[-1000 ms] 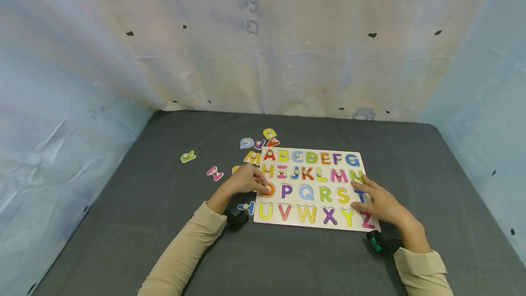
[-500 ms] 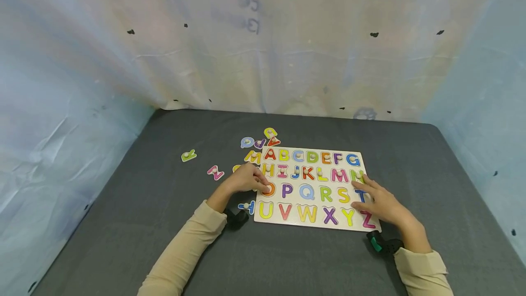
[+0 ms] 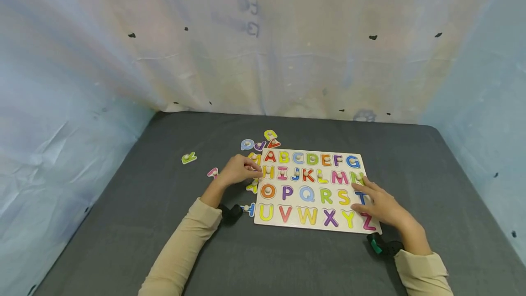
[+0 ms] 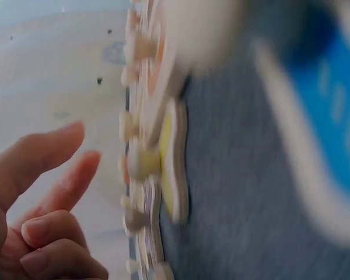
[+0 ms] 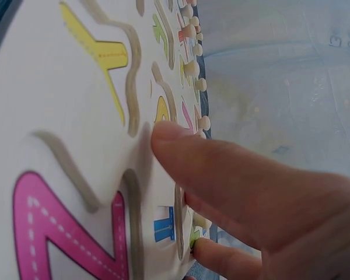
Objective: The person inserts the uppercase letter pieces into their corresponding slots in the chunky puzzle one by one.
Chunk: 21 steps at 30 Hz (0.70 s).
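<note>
Letter O [image 3: 268, 191] looks placed in the alphabet board [image 3: 276, 214], the right hand [image 3: 382, 202] rests fingers-spread on its right, and the left hand [image 3: 239, 169], thumb and forefinger apart by its left edge, should probably pinch purple P [image 3: 260, 145] off its far left corner next.

There are two hands [image 3: 239, 169], one board [image 3: 296, 202], fifteen seated letters [image 3: 308, 176], apparently nine loose letters [image 3: 189, 158].

The board [image 3: 317, 202] is cream; its O [image 3: 268, 191] is orange, P [image 3: 284, 193] purple, T [image 5: 163, 230] blue, and Z [image 5: 24, 233] magenta with white dashes. The table [image 3: 312, 259] is dark grey, the sleeves [image 3: 176, 252] beige, the backdrop [image 3: 312, 67] pale and black-specked
</note>
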Available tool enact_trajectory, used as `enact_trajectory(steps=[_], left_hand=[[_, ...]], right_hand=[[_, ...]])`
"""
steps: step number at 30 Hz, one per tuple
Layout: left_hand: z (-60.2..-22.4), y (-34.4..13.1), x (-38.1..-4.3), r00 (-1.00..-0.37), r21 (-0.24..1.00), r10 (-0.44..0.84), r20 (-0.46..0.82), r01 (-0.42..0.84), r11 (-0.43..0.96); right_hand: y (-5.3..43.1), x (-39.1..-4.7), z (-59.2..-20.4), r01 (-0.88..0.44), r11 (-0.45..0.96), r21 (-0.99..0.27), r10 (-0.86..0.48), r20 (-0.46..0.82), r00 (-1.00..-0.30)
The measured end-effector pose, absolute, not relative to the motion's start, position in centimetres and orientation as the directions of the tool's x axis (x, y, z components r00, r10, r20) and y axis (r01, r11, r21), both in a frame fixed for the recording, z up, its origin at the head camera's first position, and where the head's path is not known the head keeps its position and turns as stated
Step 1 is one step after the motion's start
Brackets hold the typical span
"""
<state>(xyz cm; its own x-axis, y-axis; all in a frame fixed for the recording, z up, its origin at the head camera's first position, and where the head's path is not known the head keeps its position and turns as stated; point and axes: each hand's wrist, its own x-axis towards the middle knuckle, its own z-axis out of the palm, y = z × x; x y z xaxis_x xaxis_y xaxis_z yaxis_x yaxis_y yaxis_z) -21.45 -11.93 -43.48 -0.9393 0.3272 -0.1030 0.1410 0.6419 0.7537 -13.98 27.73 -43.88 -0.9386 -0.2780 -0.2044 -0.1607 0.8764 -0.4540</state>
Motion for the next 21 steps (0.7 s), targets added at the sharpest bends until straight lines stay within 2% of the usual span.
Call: enact_trajectory(steps=[6, 11, 21], left_hand=[[-43.4, -12.9, -23.4, -0.960, 0.774, 0.271, -0.067, 0.122, 0.622], [-43.4, -13.4, -25.0, -0.971, 0.742, 0.235, -0.048, 0.123, 0.659], [-43.3, -13.2, -27.8, -0.967, 0.718, 0.249, -0.048, 0.140, 0.681]], right_hand=[[27.9, -14.0, -43.8, -0.158, 0.878, -0.452, -0.275, -0.205, -0.939], [27.8, -13.9, -43.7, -0.167, 0.872, -0.460, -0.285, -0.202, -0.937], [27.8, -13.9, -43.8, -0.162, 0.876, -0.455, -0.280, -0.205, -0.938]])
